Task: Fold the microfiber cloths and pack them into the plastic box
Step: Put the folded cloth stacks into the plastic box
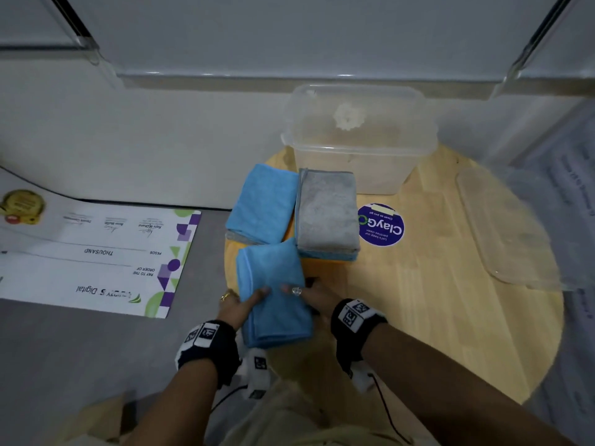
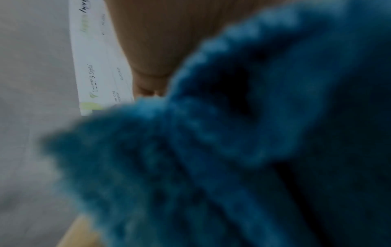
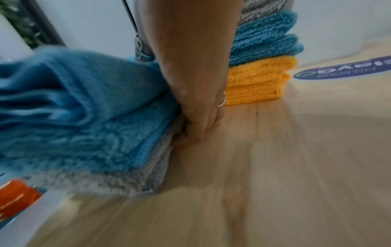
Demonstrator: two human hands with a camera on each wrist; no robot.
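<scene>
A folded blue microfiber cloth [image 1: 273, 268] tops a small stack at the near edge of the round wooden table [image 1: 434, 300]. My left hand [image 1: 238, 305] grips the stack's left side and my right hand [image 1: 310, 296] its right side, thumbs on top. In the right wrist view, my right hand [image 3: 196, 108] curls its fingers under the blue cloth [image 3: 84, 117] and the grey cloth [image 3: 105, 182] beneath it. The left wrist view is filled by blurred blue cloth [image 2: 211, 150]. The clear plastic box [image 1: 357, 146] stands open at the table's far side.
Two more folded stacks lie between my hands and the box: a blue-topped one [image 1: 262, 204] and a grey-topped one [image 1: 326, 210] with blue and yellow [image 3: 256, 81] layers below. The box lid [image 1: 505, 226] lies at right. A round sticker [image 1: 381, 225] marks the table. A large printed board [image 1: 96, 252] lies left.
</scene>
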